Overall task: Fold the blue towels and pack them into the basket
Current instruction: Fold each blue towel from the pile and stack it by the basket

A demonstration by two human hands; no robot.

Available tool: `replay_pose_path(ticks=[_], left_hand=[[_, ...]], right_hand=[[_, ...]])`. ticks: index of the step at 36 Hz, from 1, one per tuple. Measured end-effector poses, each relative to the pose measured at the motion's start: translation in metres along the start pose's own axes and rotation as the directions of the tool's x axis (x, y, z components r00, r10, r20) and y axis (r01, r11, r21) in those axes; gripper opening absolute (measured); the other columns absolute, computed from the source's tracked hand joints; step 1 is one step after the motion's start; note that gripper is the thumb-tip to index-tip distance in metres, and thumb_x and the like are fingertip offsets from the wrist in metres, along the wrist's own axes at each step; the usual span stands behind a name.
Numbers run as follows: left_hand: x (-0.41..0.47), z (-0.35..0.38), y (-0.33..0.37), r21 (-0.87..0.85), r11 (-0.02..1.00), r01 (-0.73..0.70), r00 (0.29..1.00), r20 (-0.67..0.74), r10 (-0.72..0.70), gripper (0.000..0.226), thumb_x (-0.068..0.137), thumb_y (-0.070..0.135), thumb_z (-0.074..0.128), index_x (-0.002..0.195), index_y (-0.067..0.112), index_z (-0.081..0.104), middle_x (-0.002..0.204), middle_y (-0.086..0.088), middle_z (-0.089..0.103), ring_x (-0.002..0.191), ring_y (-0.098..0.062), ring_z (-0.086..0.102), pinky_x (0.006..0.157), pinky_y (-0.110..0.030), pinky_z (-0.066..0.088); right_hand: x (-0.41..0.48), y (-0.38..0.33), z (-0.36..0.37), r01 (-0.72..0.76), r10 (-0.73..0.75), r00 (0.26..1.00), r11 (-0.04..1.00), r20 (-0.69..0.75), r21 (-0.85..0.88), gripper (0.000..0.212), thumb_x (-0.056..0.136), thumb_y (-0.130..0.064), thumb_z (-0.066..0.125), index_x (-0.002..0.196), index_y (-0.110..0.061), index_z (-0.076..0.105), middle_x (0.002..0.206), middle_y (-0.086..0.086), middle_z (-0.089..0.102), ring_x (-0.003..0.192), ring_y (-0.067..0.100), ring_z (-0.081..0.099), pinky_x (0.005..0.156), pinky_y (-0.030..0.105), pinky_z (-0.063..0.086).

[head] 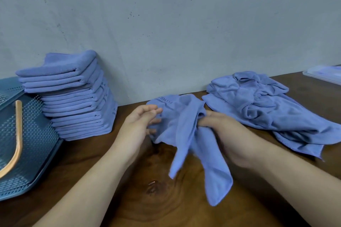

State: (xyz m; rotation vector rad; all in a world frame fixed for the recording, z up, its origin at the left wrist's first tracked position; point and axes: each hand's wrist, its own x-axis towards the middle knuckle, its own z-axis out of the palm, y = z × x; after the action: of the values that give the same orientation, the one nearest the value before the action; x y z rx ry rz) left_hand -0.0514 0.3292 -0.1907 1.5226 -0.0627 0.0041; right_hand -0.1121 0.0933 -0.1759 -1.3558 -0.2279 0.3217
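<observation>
Towel (pixel 184 131) hangs bunched at mid-table, long axis toward the near edge. Right hand (pixel 227 138) grips its middle; left hand (pixel 138 127) touches its left side, hold unclear.

Folded stack (pixel 73 97) left, loose pile (pixel 267 108) right.

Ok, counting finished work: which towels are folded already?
The stack on the left, by the basket. The right pile is crumpled, and the held towel hangs loose.
</observation>
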Motion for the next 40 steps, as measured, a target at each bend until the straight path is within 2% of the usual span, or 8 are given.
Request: replay_pose_path(ticks=[5,11,14,24,28,32,37,40], left_hand=[[-0.003,-0.002,-0.009,0.147,0.987,-0.068,0.998,-0.002,0.070,0.013,0.102,0.027,0.063,0.098,0.023,0.074,0.097,-0.003,0.077,0.084,-0.019,0.067,0.076,-0.042,0.048],[-0.023,-0.001,-0.013,0.336,0.914,-0.227,0.933,0.343,0.106,0.018,0.106,0.032,0.063,0.098,0.020,0.073,0.090,0.000,0.071,0.082,-0.014,0.063,0.077,-0.031,0.049],[-0.039,0.001,-0.021,0.449,0.841,-0.303,0.905,0.412,0.106,0.004,0.101,0.027,0.073,0.098,0.025,0.075,0.089,-0.004,0.070,0.079,-0.005,0.058,0.076,-0.021,0.046],[-0.077,-0.019,-0.007,0.469,0.817,-0.335,0.941,0.207,0.267,0.009,0.103,0.020,0.068,0.098,0.024,0.074,0.093,0.002,0.074,0.087,-0.014,0.069,0.084,-0.024,0.053],[-0.086,-0.049,-0.002,0.528,0.799,-0.286,0.957,0.108,0.271,0.009,0.104,0.027,0.065,0.099,0.029,0.072,0.091,0.005,0.073,0.083,-0.006,0.067,0.077,-0.016,0.049],[-0.091,-0.071,-0.005,0.598,0.766,-0.235,0.970,0.090,0.227,0.012,0.106,0.029,0.062,0.097,0.031,0.069,0.087,0.010,0.071,0.080,-0.004,0.064,0.074,-0.016,0.047],[-0.091,-0.078,-0.012,0.753,0.620,-0.220,0.955,0.038,0.293,0.014,0.103,0.026,0.064,0.095,0.037,0.065,0.097,0.016,0.067,0.094,-0.007,0.063,0.084,-0.039,0.053],[-0.105,-0.066,-0.002,0.781,0.391,-0.487,0.849,0.319,0.420,0.013,0.099,0.027,0.067,0.101,0.039,0.063,0.101,0.019,0.062,0.102,-0.013,0.059,0.086,-0.037,0.050]], right_hand=[[-0.005,-0.009,-0.028,-0.177,0.166,0.984,0.918,-0.062,-0.355,0.044,0.088,-0.031,0.068,0.126,-0.009,0.068,0.127,0.021,0.070,0.101,0.028,0.068,0.085,0.044,0.045],[-0.007,-0.012,-0.037,-0.298,0.196,0.952,0.764,-0.234,-0.572,0.039,0.097,-0.057,0.065,0.106,-0.022,0.079,0.101,-0.008,0.079,0.091,0.022,0.078,0.074,0.033,0.050],[-0.001,-0.004,-0.040,-0.280,0.117,0.954,0.684,-0.277,-0.673,0.038,0.100,-0.053,0.064,0.102,-0.017,0.076,0.101,-0.004,0.078,0.081,0.016,0.078,0.070,0.031,0.054],[-0.001,-0.012,-0.064,-0.093,0.068,0.996,0.765,-0.063,-0.638,0.051,0.095,-0.060,0.067,0.073,-0.017,0.051,0.065,0.000,0.056,0.061,0.014,0.058,0.060,0.028,0.047],[-0.007,-0.022,-0.077,-0.035,0.100,0.994,0.717,0.053,-0.696,0.064,0.096,-0.062,0.063,0.075,-0.003,0.047,0.062,0.003,0.052,0.059,0.017,0.052,0.063,0.032,0.047],[-0.012,-0.026,-0.090,-0.101,0.210,0.977,0.618,0.040,-0.779,0.060,0.091,-0.066,0.069,0.070,-0.014,0.047,0.061,0.003,0.056,0.060,0.016,0.053,0.067,0.032,0.045],[-0.005,-0.014,-0.087,-0.098,0.125,0.992,0.574,-0.032,-0.813,0.034,0.090,-0.047,0.081,0.087,-0.018,0.064,0.077,-0.006,0.069,0.068,0.008,0.065,0.062,0.026,0.049],[-0.004,-0.011,-0.079,0.030,-0.093,0.995,0.496,-0.019,-0.868,0.024,0.087,-0.030,0.085,0.097,-0.035,0.064,0.091,-0.020,0.066,0.077,0.001,0.063,0.071,0.024,0.050]])
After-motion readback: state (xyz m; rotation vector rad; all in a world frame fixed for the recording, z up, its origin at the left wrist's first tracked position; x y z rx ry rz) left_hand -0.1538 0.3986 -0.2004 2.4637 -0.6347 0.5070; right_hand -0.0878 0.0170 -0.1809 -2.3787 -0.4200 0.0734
